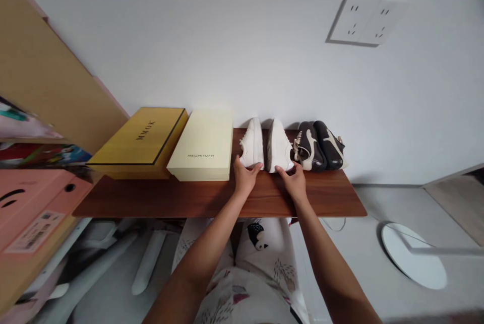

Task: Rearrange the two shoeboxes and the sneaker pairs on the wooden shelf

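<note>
Two white sneakers stand side by side on a brown wooden shelf [189,200], toes toward the wall. My left hand [244,178] rests at the heel of the left white sneaker [252,143], thumb and fingers spread against it. My right hand [293,180] touches the heel of the right white sneaker [279,145] with its fingertips, fingers slightly apart. Neither hand lifts a shoe.
A pair of dark brown and cream shoes [319,145] stands right of the white pair. A cream shoebox [204,145] and a yellow shoebox [141,142] lie to the left. A pink box [34,208] sits lower left, a wall socket [365,20] above, a white round lamp base [414,256] on the floor.
</note>
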Available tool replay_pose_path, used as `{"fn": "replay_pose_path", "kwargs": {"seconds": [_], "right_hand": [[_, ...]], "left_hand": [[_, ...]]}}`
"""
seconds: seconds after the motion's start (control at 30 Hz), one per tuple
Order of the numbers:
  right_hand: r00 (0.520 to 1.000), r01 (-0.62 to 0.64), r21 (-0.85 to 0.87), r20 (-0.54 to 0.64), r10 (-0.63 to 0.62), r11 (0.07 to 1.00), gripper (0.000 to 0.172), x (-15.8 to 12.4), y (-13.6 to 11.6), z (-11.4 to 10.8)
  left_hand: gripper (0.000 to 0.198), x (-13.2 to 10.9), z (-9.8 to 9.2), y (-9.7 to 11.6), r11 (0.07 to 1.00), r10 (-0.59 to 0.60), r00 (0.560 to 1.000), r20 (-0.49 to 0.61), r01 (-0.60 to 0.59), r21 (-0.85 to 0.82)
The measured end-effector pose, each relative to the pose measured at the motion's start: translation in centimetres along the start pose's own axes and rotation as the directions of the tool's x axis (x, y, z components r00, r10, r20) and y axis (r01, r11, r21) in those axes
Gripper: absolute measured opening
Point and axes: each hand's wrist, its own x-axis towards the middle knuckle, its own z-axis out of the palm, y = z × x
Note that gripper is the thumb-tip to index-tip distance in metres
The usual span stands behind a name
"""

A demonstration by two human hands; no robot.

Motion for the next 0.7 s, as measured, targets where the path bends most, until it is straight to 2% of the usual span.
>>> {"fn": "replay_pose_path", "kwargs": {"seconds": [0.13, 0.23, 0.4, 0.47, 0.6, 0.7], "right_hand": [[0.997, 0.012, -0.059, 0.073, -0.008, 0.998, 0.064, 0.7, -0.2, -0.3], [0.991, 0.028, -0.001, 0.134, -0.027, 1.0, 0.06, 1.3, -0.4, -0.2], [0.975, 0.073, 0.122, 0.202, -0.097, 0.99, 0.058, 2.3, -0.9, 0.0], [0.966, 0.083, 0.136, 0.232, -0.113, 0.987, 0.057, 2.8, -1.3, -0.2], [0.933, 0.115, 0.154, 0.321, -0.159, 0.981, 0.056, 3.9, -2.6, -1.5], [0.903, 0.212, 0.037, 0.375, -0.21, 0.977, 0.056, 4.9, -3.6, -2.5]], "left_hand": [[0.084, 0.7, -0.2, 0.2, 0.999, -0.042, 0.999, 0.019, 0.042, -0.015], [0.079, 1.5, -0.5, 0.5, 0.998, -0.048, 0.997, 0.065, 0.05, -0.031], [0.063, 2.9, -1.4, 1.5, 0.999, -0.034, 0.975, 0.22, 0.03, 0.021], [0.062, 3.2, -1.8, 2.1, 0.999, -0.029, 0.971, 0.238, 0.019, 0.043], [0.059, 3.6, -2.3, 3.2, 0.999, 0.028, 0.972, 0.234, -0.037, 0.034], [0.059, 4.0, -2.3, 3.9, 0.978, 0.109, 0.957, 0.269, -0.151, 0.14]]}}
